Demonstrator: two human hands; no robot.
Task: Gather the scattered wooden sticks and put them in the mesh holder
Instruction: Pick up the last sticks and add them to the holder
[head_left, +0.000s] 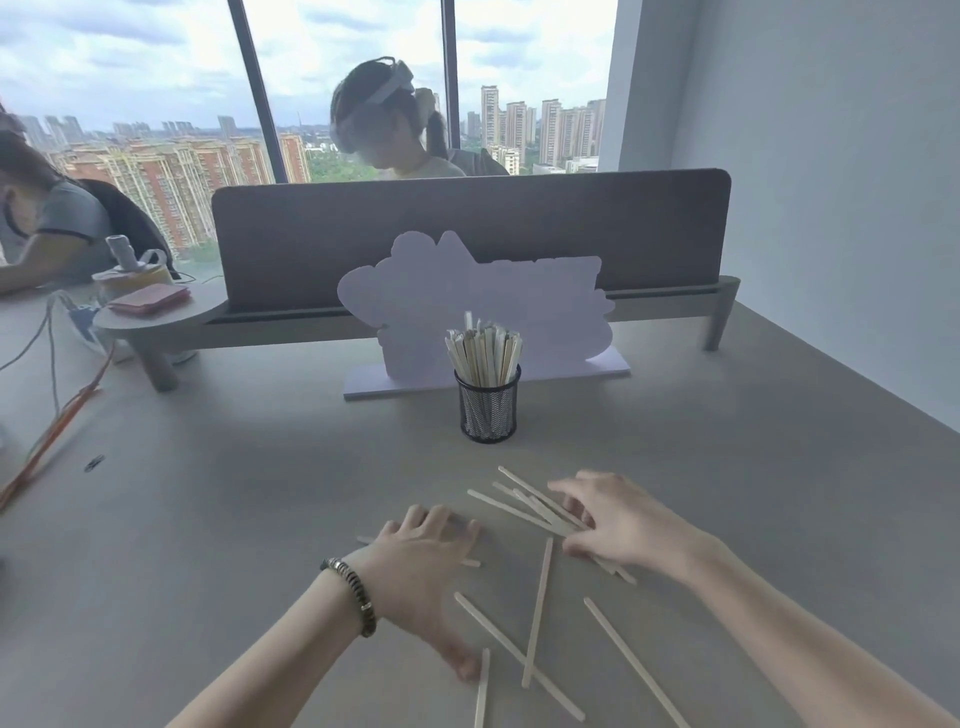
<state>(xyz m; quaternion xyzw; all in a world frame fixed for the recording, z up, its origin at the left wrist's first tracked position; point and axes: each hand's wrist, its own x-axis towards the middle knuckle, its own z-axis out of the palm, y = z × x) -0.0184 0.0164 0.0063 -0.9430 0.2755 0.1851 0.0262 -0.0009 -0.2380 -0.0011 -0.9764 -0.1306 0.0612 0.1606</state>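
Note:
Several flat wooden sticks (537, 608) lie scattered on the grey table (260, 519) in front of me. A black mesh holder (487, 405) stands upright further back, at the middle, with a bunch of sticks (483, 348) standing in it. My left hand (421, 566) lies palm down on the table over one stick, fingers spread, thumb touching another stick near the front. My right hand (618, 519) rests with straight fingers on a small pile of crossed sticks (524, 504).
A white cut-out sign (467, 301) on a flat base stands just behind the holder, in front of a grey desk divider (519, 218). At the left are a round shelf with a bottle (130, 270) and cables (52, 436). Two people sit beyond.

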